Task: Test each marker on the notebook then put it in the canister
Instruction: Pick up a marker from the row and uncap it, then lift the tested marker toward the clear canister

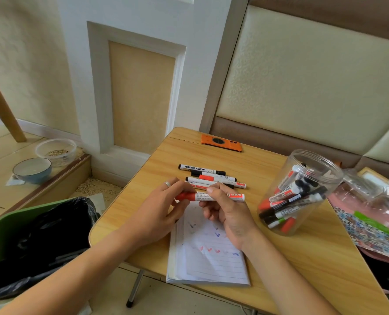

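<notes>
Notebook (209,253) top hidden under hands; left hand (159,214), right hand (227,212) fingers pinch red marker (208,197), cap end covered.

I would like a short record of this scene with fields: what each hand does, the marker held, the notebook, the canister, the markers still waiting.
left hand: pinches the red cap end of the held marker
right hand: grips the held marker's barrel
held marker: red cap, white barrel, level above the notebook
notebook: open on the table, red and blue ticks on the page
canister: clear, lidless, holds several markers
waiting markers: small pile behind the hands
</notes>
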Motion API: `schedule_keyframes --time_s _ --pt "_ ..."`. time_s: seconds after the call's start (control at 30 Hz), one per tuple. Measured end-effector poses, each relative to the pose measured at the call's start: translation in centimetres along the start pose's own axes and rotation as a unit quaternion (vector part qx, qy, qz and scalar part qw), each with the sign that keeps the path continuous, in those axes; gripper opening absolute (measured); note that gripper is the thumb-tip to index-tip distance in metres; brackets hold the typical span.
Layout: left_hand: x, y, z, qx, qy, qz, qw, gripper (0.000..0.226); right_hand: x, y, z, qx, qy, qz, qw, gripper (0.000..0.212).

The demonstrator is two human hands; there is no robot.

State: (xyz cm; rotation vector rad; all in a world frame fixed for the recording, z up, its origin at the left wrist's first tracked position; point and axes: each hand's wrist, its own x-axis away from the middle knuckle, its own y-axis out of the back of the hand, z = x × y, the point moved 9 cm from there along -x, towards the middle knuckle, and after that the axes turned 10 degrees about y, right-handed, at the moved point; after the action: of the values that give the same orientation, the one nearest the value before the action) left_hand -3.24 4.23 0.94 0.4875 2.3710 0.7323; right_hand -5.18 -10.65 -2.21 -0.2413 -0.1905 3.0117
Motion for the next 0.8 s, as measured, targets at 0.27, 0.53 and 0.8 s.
schedule_keyframes --time_s 0.27,0.53,0.8 --pt "-0.5 -0.4 0.6 0.024 0.025 0.016 0.999 0.019 -0.1 0.1 0.1 -0.003 -0.005 -0.010 1.000 0.024" --pt "-0.9 0.7 1.8 0.025 0.061 -0.003 0.998 0.014 -0.4 1.5 -0.5 0.024 -0.005 -0.055 0.998 0.005" --pt "-1.1 -0.4 1.8 0.151 0.103 0.043 0.982 0.032 -0.2 0.2 -0.1 0.169 0.024 -0.021 0.985 0.011"
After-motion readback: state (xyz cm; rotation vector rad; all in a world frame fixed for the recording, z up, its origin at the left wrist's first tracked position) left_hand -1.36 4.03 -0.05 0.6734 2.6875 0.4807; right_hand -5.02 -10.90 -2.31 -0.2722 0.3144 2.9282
